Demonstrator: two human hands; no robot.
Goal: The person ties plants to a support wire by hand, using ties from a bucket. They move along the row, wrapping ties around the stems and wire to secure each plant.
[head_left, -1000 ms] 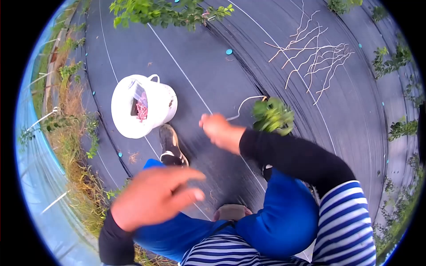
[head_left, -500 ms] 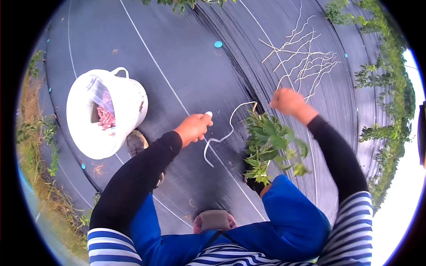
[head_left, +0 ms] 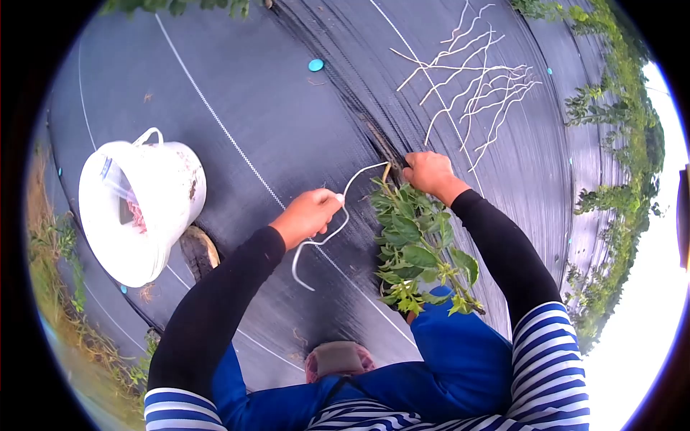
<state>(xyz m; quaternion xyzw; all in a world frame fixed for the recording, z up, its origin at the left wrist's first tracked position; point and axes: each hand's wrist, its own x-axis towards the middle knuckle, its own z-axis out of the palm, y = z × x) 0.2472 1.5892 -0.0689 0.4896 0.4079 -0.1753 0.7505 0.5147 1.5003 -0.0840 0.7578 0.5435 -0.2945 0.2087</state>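
A bent white wire (head_left: pixel 357 177) runs from the brown base of a leafy plant stem (head_left: pixel 387 172) down to a loose curled end. My left hand (head_left: pixel 310 215) is closed, thumb and finger pinched on the middle of this wire. My right hand (head_left: pixel 431 174) is closed beside the stem base, fingertips close to the wire's upper end; I cannot tell what they grip. Below that hand, the plant's green leaves (head_left: pixel 417 237) hang toward my blue-clad knee (head_left: pixel 460 327).
Black ground cover (head_left: pixel 237 79) with white lines spreads around me. To the left stands a white bucket (head_left: pixel 188 179) with pinkish pieces inside. Several loose wavy wires (head_left: pixel 478 79) lie beyond my right hand. A teal disc (head_left: pixel 315 65) sits farther ahead, and plant rows line the right side.
My left hand has come up to the wire and closed on it. My right hand has moved left and down to the stem base. The camera view has shifted.
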